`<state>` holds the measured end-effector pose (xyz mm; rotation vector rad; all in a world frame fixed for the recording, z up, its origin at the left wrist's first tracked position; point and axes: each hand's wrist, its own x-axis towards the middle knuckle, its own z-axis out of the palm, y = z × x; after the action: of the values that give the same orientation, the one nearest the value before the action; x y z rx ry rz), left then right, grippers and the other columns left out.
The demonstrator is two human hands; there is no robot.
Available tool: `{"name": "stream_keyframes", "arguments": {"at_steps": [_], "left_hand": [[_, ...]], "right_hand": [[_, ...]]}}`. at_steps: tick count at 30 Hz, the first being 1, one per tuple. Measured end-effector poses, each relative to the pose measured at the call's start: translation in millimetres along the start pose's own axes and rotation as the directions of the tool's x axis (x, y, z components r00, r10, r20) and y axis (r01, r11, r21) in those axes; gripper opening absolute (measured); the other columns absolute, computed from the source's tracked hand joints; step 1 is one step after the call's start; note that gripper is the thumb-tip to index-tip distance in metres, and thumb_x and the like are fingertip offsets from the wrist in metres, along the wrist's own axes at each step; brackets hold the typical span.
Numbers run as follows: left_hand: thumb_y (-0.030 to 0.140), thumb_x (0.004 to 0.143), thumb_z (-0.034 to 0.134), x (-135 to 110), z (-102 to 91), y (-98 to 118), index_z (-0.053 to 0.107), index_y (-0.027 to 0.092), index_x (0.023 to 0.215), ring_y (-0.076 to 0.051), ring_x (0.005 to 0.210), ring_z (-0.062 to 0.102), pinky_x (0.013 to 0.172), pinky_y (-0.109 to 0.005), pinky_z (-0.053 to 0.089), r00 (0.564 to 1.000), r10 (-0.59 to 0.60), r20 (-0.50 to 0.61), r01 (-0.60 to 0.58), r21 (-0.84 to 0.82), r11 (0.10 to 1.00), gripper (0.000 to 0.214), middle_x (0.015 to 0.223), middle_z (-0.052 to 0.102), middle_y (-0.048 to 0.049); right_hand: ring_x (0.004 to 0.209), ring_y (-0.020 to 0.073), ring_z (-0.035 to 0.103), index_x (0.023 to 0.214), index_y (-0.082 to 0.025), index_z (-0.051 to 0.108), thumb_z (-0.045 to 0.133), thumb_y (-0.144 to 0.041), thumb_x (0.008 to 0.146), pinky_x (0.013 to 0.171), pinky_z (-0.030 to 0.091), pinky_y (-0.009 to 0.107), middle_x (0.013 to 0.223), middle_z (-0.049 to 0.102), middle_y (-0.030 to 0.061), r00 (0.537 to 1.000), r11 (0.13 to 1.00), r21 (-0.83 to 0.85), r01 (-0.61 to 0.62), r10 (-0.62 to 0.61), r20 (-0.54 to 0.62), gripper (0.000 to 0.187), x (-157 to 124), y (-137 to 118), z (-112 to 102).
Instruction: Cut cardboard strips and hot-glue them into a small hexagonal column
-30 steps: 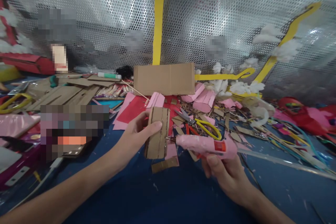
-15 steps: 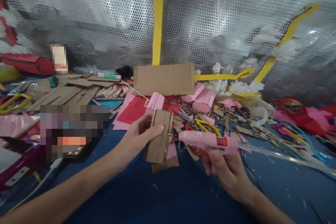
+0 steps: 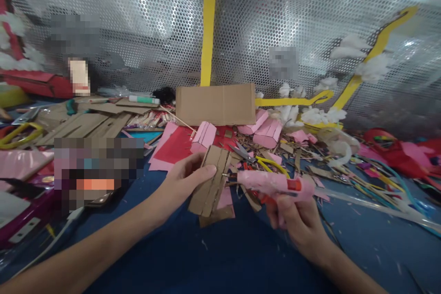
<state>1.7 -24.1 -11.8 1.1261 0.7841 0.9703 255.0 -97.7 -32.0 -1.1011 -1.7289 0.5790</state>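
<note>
A small folded cardboard piece [image 3: 206, 193] is gripped by my left hand [image 3: 188, 172], the thumb lying across its face. It tilts to the right at the top. My right hand [image 3: 298, 218] is wrapped round a pink hot glue gun [image 3: 265, 181] with a clear glue stick [image 3: 358, 200] trailing from its back. The metal nozzle points left, at the cardboard's right edge; whether it touches cannot be told. Scissors [image 3: 272, 165] with yellow handles lie just behind the gun. Below the held piece are a cardboard scrap [image 3: 215, 217] and pink paper.
An upright cardboard panel [image 3: 215, 104] stands at the back before a perforated metal screen [image 3: 155, 23]. Pink folded boxes [image 3: 268, 131], red paper [image 3: 174, 142] and cardboard scraps cover the blue table [image 3: 193, 262]. Flat cardboard [image 3: 82, 126] lies left; white fluff [image 3: 289, 115] sits behind.
The cardboard piece has tilted, its top swinging right and its bottom slightly left. The glue gun has shifted a little to the right. Both hands keep their hold.
</note>
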Motion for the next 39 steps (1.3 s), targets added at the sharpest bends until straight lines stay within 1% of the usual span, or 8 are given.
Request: {"name": "stream_keyframes", "arguments": {"at_steps": [5,10,13,20,23,27,34,39], "left_hand": [[0.051,0.084,0.082,-2.6,-0.6,2.8,0.082,0.025,0.104,-0.025,0.091,0.079,0.082,-0.033,0.063,0.999,-0.038,0.024,0.038,-0.015,0.999,0.033,0.099,0.084,-0.0071],[0.051,0.081,0.083,-2.8,0.6,3.5,0.083,0.023,0.107,-0.026,0.090,0.079,0.079,-0.034,0.063,0.998,-0.059,0.017,0.059,0.047,0.997,0.038,0.102,0.085,-0.0088],[0.052,0.080,0.083,-2.2,2.4,3.9,0.083,0.022,0.107,-0.027,0.089,0.079,0.077,-0.035,0.063,0.999,-0.051,0.010,0.051,0.073,0.996,0.040,0.105,0.085,-0.0101],[0.050,0.082,0.081,-2.9,3.3,6.1,0.081,0.020,0.114,-0.030,0.097,0.079,0.083,-0.036,0.063,0.999,-0.053,0.008,0.052,0.097,0.994,0.044,0.113,0.083,-0.0130],[0.050,0.083,0.080,-3.4,3.1,6.5,0.081,0.018,0.115,-0.029,0.096,0.079,0.084,-0.036,0.062,0.998,-0.061,0.002,0.061,0.108,0.992,0.045,0.114,0.083,-0.0132],[0.049,0.084,0.079,-3.4,3.6,6.6,0.080,0.019,0.118,-0.029,0.099,0.078,0.085,-0.036,0.062,0.998,-0.067,0.006,0.066,0.088,0.994,0.046,0.113,0.083,-0.0129],[0.047,0.089,0.076,-3.7,0.8,4.5,0.079,0.020,0.119,-0.029,0.100,0.079,0.088,-0.038,0.062,0.998,-0.044,0.045,0.041,0.065,0.997,0.040,0.115,0.082,-0.0135],[0.045,0.090,0.077,-2.4,-2.1,2.5,0.078,0.022,0.119,-0.027,0.103,0.077,0.092,-0.037,0.060,0.994,-0.013,0.113,0.010,0.027,1.000,0.037,0.116,0.082,-0.0094]], "right_hand": [[0.041,0.0116,0.049,0.069,-0.019,0.062,0.045,-0.055,0.109,0.041,0.037,0.023,0.048,0.056,-0.0012,0.999,1.000,0.004,-0.031,0.031,-0.021,0.056,0.6,-0.1,-0.9],[0.044,0.0124,0.049,0.062,-0.020,0.060,0.041,-0.059,0.109,0.043,0.037,0.025,0.050,0.057,0.0010,0.998,0.999,-0.015,-0.050,0.049,-0.040,0.065,0.9,0.4,-1.6],[0.043,0.0122,0.048,0.063,-0.020,0.060,0.041,-0.061,0.109,0.043,0.037,0.025,0.050,0.056,0.0005,0.997,0.999,-0.001,-0.054,0.053,-0.051,0.064,2.4,-1.4,-0.9],[0.044,0.0110,0.050,0.060,-0.020,0.057,0.040,-0.058,0.110,0.043,0.039,0.022,0.050,0.057,0.0003,0.998,0.999,-0.018,0.035,-0.034,0.045,0.065,4.4,-4.7,0.1],[0.042,0.0107,0.050,0.065,-0.020,0.060,0.042,-0.056,0.110,0.043,0.040,0.021,0.049,0.058,-0.0005,0.997,0.998,-0.043,0.050,-0.047,0.058,0.061,3.3,-5.7,0.2],[0.042,0.0110,0.048,0.067,-0.020,0.061,0.044,-0.056,0.110,0.041,0.037,0.022,0.050,0.058,-0.0002,1.000,1.000,-0.019,0.023,-0.023,0.011,0.059,2.2,-4.8,0.2],[0.045,0.0125,0.050,0.060,-0.020,0.062,0.040,-0.059,0.110,0.045,0.038,0.025,0.051,0.057,0.0018,0.989,0.992,-0.008,-0.124,0.123,-0.081,0.067,-4.1,13.1,-6.7],[0.045,0.0126,0.049,0.057,-0.019,0.062,0.039,-0.060,0.109,0.046,0.036,0.027,0.051,0.056,0.0020,0.986,0.992,-0.002,-0.127,0.126,-0.110,0.070,-7.2,17.2,-7.4]]}}
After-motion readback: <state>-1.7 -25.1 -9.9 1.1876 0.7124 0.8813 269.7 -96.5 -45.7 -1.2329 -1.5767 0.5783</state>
